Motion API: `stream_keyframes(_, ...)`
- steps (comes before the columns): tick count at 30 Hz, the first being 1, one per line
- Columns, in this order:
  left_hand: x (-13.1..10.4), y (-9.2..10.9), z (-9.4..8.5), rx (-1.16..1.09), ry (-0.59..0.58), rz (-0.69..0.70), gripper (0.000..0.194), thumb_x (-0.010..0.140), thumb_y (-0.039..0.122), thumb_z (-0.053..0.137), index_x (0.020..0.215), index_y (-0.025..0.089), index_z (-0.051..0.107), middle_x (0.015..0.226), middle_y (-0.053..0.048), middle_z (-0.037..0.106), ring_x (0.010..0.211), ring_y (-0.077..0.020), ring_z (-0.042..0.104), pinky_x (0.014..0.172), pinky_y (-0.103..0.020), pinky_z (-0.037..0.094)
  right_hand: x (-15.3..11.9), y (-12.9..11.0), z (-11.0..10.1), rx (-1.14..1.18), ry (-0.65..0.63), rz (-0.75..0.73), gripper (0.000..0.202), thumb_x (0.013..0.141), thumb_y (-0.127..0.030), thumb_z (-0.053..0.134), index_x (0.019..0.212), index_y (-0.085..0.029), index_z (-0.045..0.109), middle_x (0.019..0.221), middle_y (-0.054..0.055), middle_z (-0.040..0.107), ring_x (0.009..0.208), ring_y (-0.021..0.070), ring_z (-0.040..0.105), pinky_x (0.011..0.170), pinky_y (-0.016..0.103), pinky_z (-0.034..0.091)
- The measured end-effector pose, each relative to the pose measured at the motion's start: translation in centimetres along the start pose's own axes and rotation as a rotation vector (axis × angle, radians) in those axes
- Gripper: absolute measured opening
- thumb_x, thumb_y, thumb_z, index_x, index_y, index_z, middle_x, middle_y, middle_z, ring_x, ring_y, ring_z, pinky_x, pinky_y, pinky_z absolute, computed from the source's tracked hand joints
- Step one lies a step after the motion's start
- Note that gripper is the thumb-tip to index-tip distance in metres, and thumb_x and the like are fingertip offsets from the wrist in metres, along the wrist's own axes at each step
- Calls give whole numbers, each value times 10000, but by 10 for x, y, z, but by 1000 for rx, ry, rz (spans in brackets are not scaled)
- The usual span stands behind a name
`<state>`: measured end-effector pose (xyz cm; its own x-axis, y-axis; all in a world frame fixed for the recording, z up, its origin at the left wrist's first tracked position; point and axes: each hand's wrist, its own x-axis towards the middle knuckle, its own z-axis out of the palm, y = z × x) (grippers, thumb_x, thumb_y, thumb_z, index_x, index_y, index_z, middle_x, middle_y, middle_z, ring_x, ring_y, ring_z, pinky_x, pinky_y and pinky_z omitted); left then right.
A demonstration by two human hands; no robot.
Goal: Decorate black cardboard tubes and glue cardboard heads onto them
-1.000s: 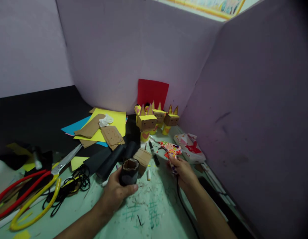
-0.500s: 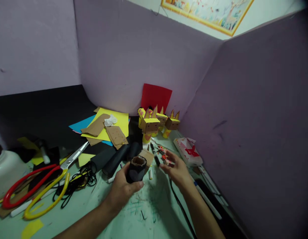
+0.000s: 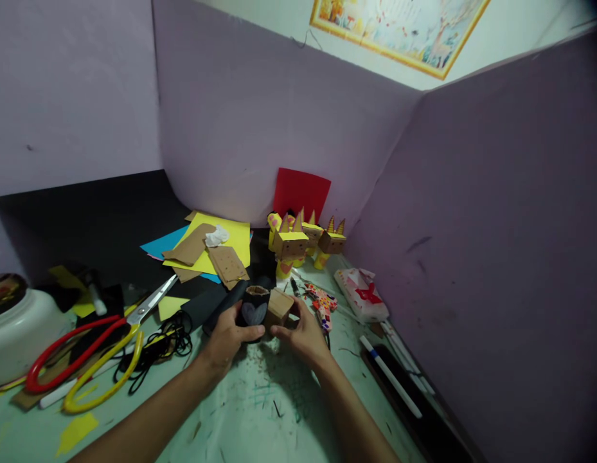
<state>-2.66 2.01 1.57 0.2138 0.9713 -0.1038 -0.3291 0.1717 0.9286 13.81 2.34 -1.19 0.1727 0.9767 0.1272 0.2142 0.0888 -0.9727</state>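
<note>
My left hand (image 3: 229, 337) is closed round a short black tube (image 3: 255, 314). The tube stands upright, with a grey heart on its side and a ragged brown cardboard rim. Just right of it, my right hand (image 3: 305, 331) grips a small brown cardboard box (image 3: 279, 305) between thumb and fingers. Box and tube are close together; whether they touch I cannot tell. A colourfully patterned glue gun (image 3: 322, 302) lies beyond my right hand. Behind it stand several yellow figures (image 3: 291, 246) with cardboard-box heads and pointed, striped horns.
Red-and-yellow-handled scissors (image 3: 129, 328) lie at the left beside tangled black cord (image 3: 158, 350) and a white jar (image 3: 18, 328). Coloured paper (image 3: 235, 231) and cardboard scraps (image 3: 228, 265) are piled behind. A tissue pack (image 3: 362, 294) and a white pen (image 3: 392, 378) lie at the right.
My right hand has moved left from beside the glue gun and taken hold of the cardboard box. My left hand has brought the tube slightly left, turning its heart into view.
</note>
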Motion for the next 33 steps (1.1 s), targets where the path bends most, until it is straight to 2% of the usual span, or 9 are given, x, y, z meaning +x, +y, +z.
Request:
stream_keyframes(6,-4,2,-1,-63,9,7,449,532,164,742,959,112,614,789,-40,690,743,-197,637,723,-313,477,-1,-16,-3,114,61,-7,486,570,-246,733,1000,-176,517,1006,72,653,967,245,617,879,361,463)
stream_keyframes(9,-7,4,0,-121,-24,27,344,540,179,751,856,119,628,717,-19,674,684,-167,624,680,-278,468,-6,-28,-10,411,94,40,478,594,-321,727,1013,-193,536,1019,67,652,985,247,618,863,359,482)
stream_keyframes(12,-10,6,3,-160,-25,28,327,521,164,763,822,124,642,715,-24,681,673,-160,620,681,-274,472,-12,-36,-11,768,73,93,509,544,-269,749,1014,-220,562,1019,44,658,958,234,629,825,350,502)
stream_keyframes(15,-13,7,6,-168,-37,54,376,495,162,780,850,132,658,729,-31,691,694,-172,623,693,-282,479,-16,-38,-6,856,105,-8,594,504,-155,761,1047,-266,547,1055,4,651,975,195,620,839,305,487)
stream_keyframes(19,-16,7,7,-184,-46,97,391,499,177,792,867,140,666,740,-33,693,731,-185,627,708,-285,483,-19,-37,1,811,70,-146,646,499,-109,764,1084,-281,549,1133,0,625,1052,195,577,854,297,477)
stream_keyframes(22,-17,9,5,-211,-11,107,403,514,171,790,895,146,661,828,-41,701,789,-195,631,736,-297,486,-20,-38,1,811,5,-161,590,532,-148,738,1086,-267,571,1118,10,640,1035,209,587,853,311,481)
stream_keyframes(26,-17,13,2,-215,-7,103,465,543,163,772,992,147,650,797,-35,696,758,-180,625,724,-290,486,-16,-29,-3,760,18,-173,623,569,-189,691,1170,-263,547,1177,38,614,1093,246,563,879,362,477)
stream_keyframes(28,-17,13,2,-212,-31,103,477,552,163,765,1013,136,648,773,-39,695,730,-171,623,711,-279,485,-13,-22,-5,597,42,-245,645,590,-194,687,1212,-263,528,1217,58,580,1143,264,529,914,400,460)
stream_keyframes(33,-13,9,3,-198,-42,33,456,530,135,765,969,124,642,735,-40,694,694,-181,635,674,-287,497,-14,-12,-8,-64,210,-562,673,651,-163,710,1279,-272,495,1272,84,519,1205,276,462,1019,465,363)
